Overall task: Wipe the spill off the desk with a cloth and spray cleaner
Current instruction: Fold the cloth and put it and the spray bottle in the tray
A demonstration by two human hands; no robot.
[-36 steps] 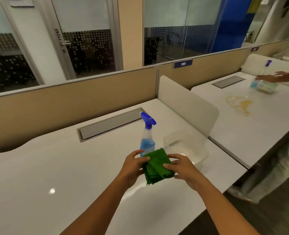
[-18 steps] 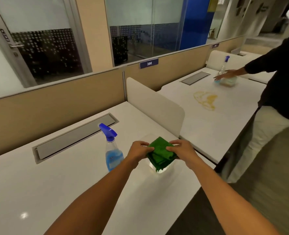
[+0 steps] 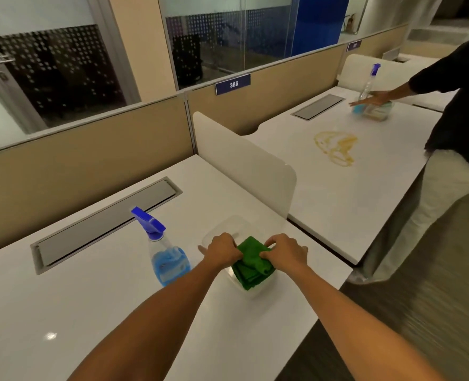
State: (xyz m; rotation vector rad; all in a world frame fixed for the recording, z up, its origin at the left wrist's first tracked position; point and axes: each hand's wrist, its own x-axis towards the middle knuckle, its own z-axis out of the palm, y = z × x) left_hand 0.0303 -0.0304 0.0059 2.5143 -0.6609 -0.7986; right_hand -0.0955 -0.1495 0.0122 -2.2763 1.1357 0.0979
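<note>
A folded green cloth (image 3: 251, 264) hangs in both my hands over a clear plastic container (image 3: 222, 229) on the white desk (image 3: 90, 298). My left hand (image 3: 222, 250) pinches its left side and my right hand (image 3: 284, 253) its right side. Just left of my hands a spray bottle (image 3: 164, 254) with a blue trigger head and blue liquid stands upright. A yellow-brown spill (image 3: 336, 147) spreads on the neighbouring desk (image 3: 351, 202) to the right, beyond a white divider panel (image 3: 244, 166).
Another person (image 3: 453, 127) stands at the right desk, a hand on a second spray bottle (image 3: 368, 83) and a container (image 3: 377, 111). Grey cable-tray lids (image 3: 104, 224) sit in both desks. A beige partition (image 3: 90, 155) backs them. Carpet floor lies to the right.
The view has swung right, bringing the spill and the other person closer. My hands have lowered the green cloth toward the clear container, still holding it from both sides.
</note>
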